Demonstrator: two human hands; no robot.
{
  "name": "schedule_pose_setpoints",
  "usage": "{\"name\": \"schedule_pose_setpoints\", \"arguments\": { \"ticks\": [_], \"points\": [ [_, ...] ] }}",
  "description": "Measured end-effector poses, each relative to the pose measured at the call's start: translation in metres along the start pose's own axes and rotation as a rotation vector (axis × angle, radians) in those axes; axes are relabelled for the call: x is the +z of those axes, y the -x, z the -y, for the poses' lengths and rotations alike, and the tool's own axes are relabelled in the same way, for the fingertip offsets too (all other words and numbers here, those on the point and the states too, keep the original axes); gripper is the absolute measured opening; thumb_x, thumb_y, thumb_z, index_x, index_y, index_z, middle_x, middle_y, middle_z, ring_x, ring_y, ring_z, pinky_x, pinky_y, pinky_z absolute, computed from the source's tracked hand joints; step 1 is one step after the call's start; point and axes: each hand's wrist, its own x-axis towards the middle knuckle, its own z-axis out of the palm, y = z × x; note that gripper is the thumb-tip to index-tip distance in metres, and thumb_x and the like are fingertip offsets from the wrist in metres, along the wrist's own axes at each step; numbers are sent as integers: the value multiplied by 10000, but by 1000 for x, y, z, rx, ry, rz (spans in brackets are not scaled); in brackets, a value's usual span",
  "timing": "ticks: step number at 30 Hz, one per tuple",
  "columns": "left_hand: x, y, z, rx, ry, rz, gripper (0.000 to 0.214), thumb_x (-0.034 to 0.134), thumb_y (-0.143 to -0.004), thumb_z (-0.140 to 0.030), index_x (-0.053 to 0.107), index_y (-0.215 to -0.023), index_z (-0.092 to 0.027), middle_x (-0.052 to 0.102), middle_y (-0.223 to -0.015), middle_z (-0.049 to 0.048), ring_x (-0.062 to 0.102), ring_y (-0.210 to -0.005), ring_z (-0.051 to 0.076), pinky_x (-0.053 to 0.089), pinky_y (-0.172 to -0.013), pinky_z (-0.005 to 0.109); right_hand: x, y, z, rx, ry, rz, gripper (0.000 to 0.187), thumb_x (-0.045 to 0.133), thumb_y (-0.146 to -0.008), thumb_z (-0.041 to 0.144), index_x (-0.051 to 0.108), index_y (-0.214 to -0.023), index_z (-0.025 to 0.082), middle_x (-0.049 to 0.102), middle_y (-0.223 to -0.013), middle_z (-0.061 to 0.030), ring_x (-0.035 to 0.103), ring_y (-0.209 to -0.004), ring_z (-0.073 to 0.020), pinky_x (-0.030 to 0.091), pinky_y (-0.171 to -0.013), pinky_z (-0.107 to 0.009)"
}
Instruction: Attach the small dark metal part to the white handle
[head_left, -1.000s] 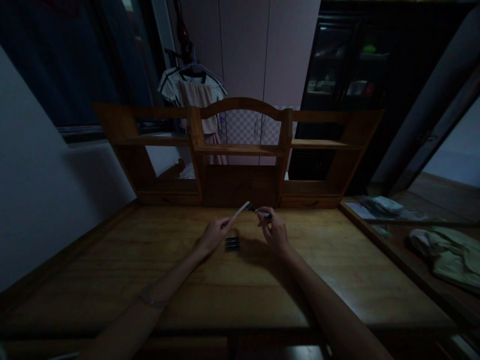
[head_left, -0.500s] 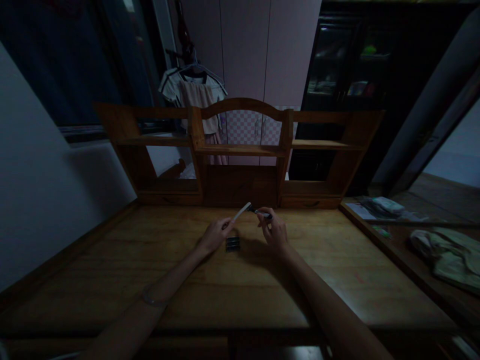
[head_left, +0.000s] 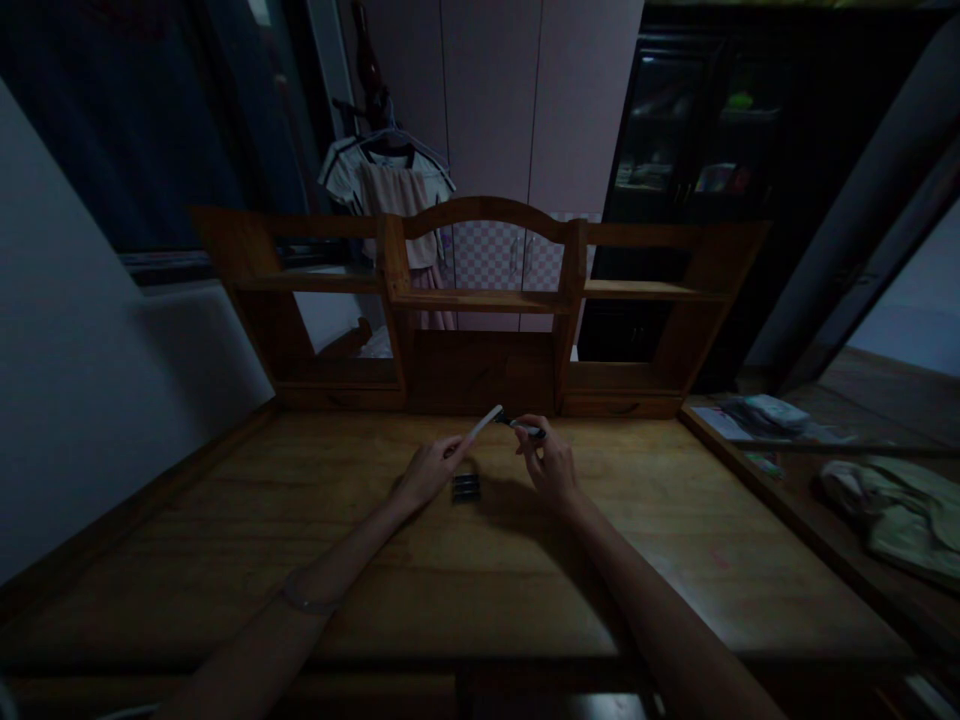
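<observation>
My left hand [head_left: 430, 470] is closed around a slim white stick [head_left: 486, 421] that points up and away to the right. Pinched in the fingers of my right hand [head_left: 553, 462] is a razor-like tool [head_left: 531, 430] with a dark and pale handle. Its small dark head is at the far end of the white stick; whether the two touch I cannot tell. On the tabletop between my hands lies a small group of black pieces [head_left: 466, 487] in rows, too dark to make out exactly.
A wooden desk [head_left: 360, 590] spans the view, with a wooden shelf unit [head_left: 480, 300] along its back edge. Crumpled cloth [head_left: 907, 510] and plastic packets [head_left: 772, 412] lie on a lower surface at the right. Clothes [head_left: 394, 190] hang behind the shelf.
</observation>
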Motion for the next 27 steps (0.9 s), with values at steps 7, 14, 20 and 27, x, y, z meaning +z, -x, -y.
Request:
{"name": "schedule_pose_setpoints", "arguments": {
  "ticks": [7,14,20,27],
  "points": [
    [1,1,4,15,53,16,434,395,-905,-480,686,-952,-162,693,-896,47,605,-815,207,407,-715,254,1,0,0,9,-11,-10,263,401,-964,378,547,-1063,183,663,-854,-62,616,-633,-138,434,-546,-211],
    [1,0,7,20,50,58,435,385,-909,-480,656,-843,-146,655,-778,26,569,-721,177,382,-654,238,1,0,-1,-2,1,-1,262,401,-964,372,545,-1065,177,667,-856,-64,613,-625,-132,431,-555,-208],
    [0,1,4,20,51,70,433,373,-913,-471,660,-890,-147,654,-781,24,561,-714,175,375,-636,235,1,0,-1,0,12,-5,254,401,-965,371,546,-1056,182,666,-829,-54,617,-630,-132,440,-589,-213],
    [2,-1,5,10,41,27,428,399,-903,-478,685,-941,-162,687,-854,35,592,-761,192,401,-685,245,0,0,-1,11,3,-10,261,404,-965,376,547,-1066,182,666,-831,-53,614,-623,-130,436,-579,-210]
  ]
}}
